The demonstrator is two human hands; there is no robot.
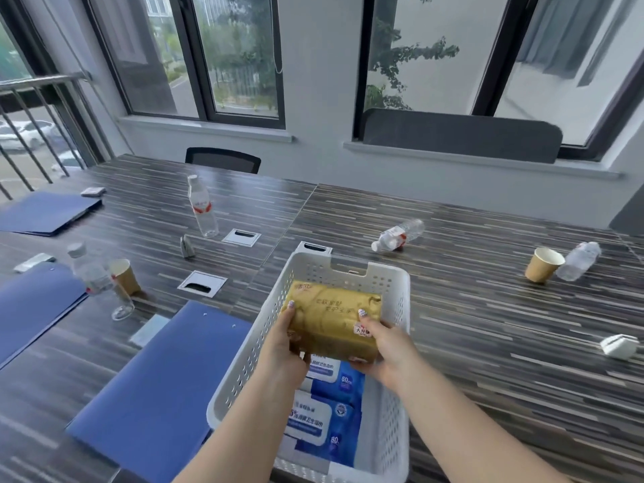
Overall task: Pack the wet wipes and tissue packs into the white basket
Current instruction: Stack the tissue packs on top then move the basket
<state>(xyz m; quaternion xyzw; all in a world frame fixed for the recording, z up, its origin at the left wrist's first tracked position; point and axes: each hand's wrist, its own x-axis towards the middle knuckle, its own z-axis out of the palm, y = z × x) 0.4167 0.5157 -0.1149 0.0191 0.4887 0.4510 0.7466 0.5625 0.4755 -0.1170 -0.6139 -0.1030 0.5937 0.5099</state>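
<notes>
Gold-wrapped tissue pack (pixel 334 320) held over the far half of the white basket (pixel 397 308), which stands on the striped bench (pixel 488 308). I see my left hand (pixel 284 346) and right hand (pixel 386 350) gripping its near corners, fingers (pixel 364 317) curled over the top. Two blue wet wipes packs (pixel 324 423) lie flat in the basket's near half, below the tissue pack.

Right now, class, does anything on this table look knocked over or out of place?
Yes. Two water bottles lie on their sides on the table, the farther-right one beside a tipped paper cup.
</notes>
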